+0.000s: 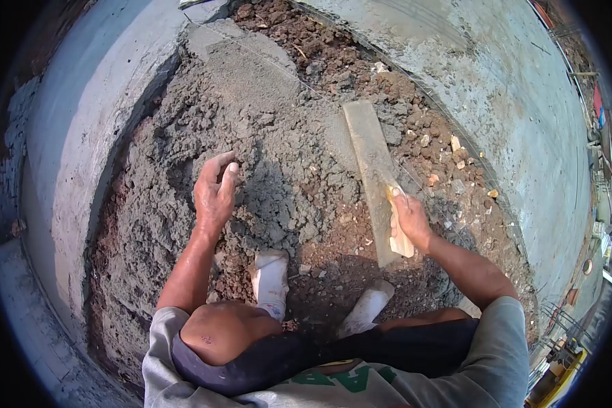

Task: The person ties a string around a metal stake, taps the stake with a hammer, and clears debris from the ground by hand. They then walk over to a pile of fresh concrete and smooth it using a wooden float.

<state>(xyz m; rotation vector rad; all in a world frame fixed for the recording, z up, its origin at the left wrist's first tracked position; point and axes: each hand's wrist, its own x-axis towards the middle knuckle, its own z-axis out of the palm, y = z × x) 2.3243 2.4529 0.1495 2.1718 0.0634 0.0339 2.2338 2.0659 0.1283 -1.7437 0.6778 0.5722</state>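
Observation:
My right hand [411, 219] is wrapped round the pale handle of a long plastering float [372, 153]. The float's flat, mortar-smeared blade slants across the right side of the wet grey mortar [272, 156], its far end beside a smoothed strip. My left hand [215, 194] is held over the lumpy mortar on the left, fingers partly bent and thumb apart, with nothing in it. Whether its fingertips touch the mortar, I cannot tell.
Concrete slabs with raised edges border the strip on the left [75, 170] and right [523, 136]. Reddish soil and rubble [285, 34] lie at the far end. A thin string crosses the mortar. My white-covered feet [272, 282] stand in the soil close by.

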